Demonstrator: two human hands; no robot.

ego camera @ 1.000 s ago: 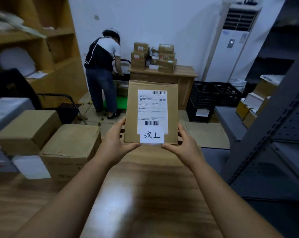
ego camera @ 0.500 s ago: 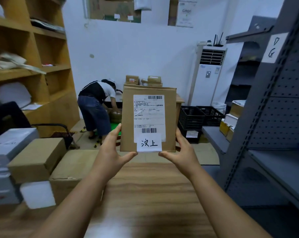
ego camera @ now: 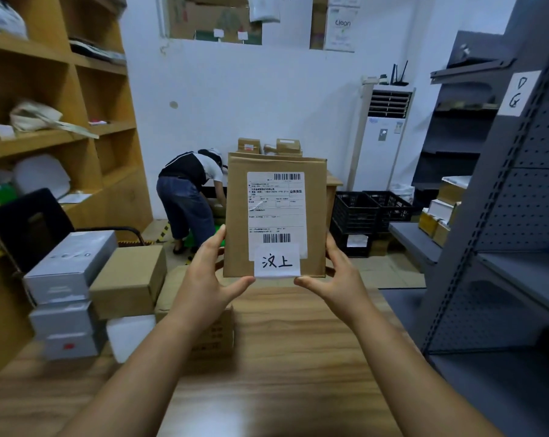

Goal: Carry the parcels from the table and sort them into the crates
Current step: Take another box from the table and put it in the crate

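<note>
Brown parcel (ego camera: 238, 216), white label (ego camera: 276, 209), black crates (ego camera: 355, 209).

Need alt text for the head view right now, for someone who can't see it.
Both hands, left hand and right hand, hold a flat brown parcel upright above the wooden table, label facing the camera. Black crates sit on the floor beyond.

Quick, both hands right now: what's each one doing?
Left hand: grips the brown parcel at its lower left edge.
Right hand: grips the same parcel at its lower right edge.
</note>
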